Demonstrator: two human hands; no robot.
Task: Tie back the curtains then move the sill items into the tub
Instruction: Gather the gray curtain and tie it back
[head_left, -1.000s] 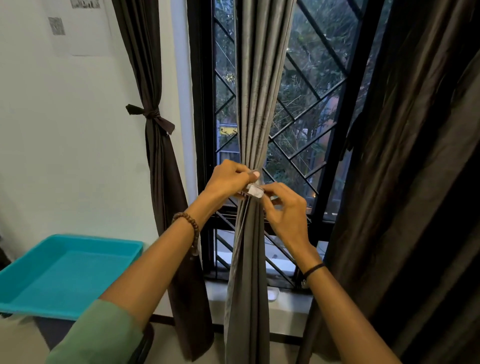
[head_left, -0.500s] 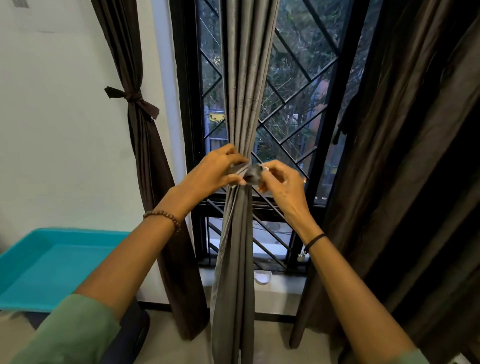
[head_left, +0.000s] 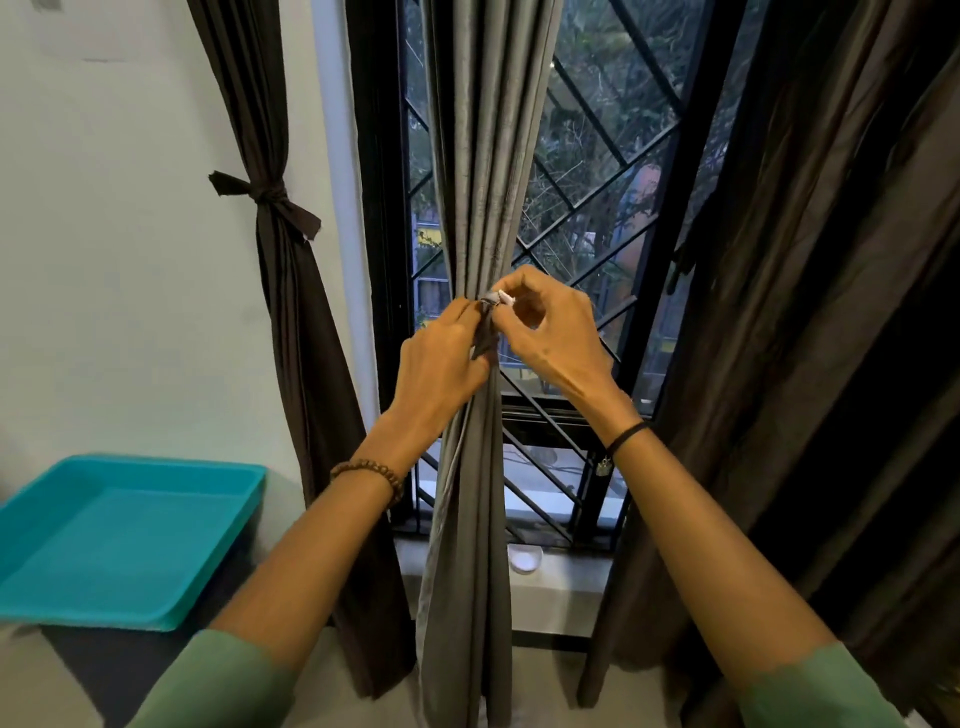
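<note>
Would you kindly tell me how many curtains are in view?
3. The dark left curtain hangs tied by the wall; the grey curtain is mid-window, its tie pinched by the left hand and right hand; the dark right curtain hangs loose. Others may be out of frame.

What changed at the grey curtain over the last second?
The tie's white end, held between both hands a second ago, is now pinched by the right hand alone; the left hand grips the bunched grey curtain and the tie's dark strip. Unchanged: left dark curtain tied, teal tub and white sill item in place.
</note>
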